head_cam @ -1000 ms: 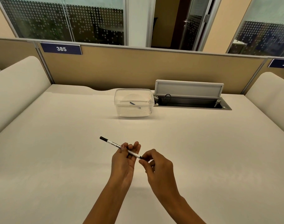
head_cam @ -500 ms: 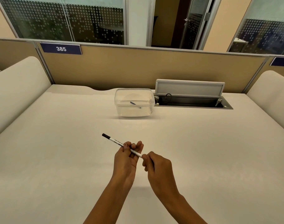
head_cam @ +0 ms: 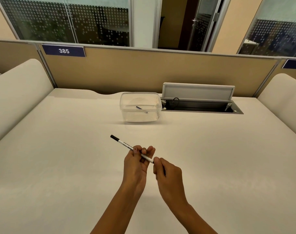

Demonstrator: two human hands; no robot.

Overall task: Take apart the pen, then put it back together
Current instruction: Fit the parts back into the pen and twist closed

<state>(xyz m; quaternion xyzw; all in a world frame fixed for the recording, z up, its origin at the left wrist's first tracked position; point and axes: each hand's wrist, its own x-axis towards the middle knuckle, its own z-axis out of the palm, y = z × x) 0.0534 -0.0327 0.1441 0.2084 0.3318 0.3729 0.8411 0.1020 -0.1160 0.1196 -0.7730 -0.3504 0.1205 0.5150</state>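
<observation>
A slim white pen (head_cam: 125, 143) with a black end and printed lettering slants up to the left above the middle of the desk. My left hand (head_cam: 136, 162) grips its barrel, fingers wrapped over it. My right hand (head_cam: 167, 173) is closed around the pen's lower right end, where a dark part shows inside the fist. The tip itself is hidden by my right fingers.
A clear plastic box (head_cam: 140, 107) with a small dark pen part inside stands at the back of the cream desk (head_cam: 59, 157). To its right is an open cable hatch (head_cam: 199, 102) with a raised lid. Padded dividers flank both sides.
My right hand has closed more tightly around the pen's lower end and sits closer to my left hand. The pen stays at nearly the same slant.
</observation>
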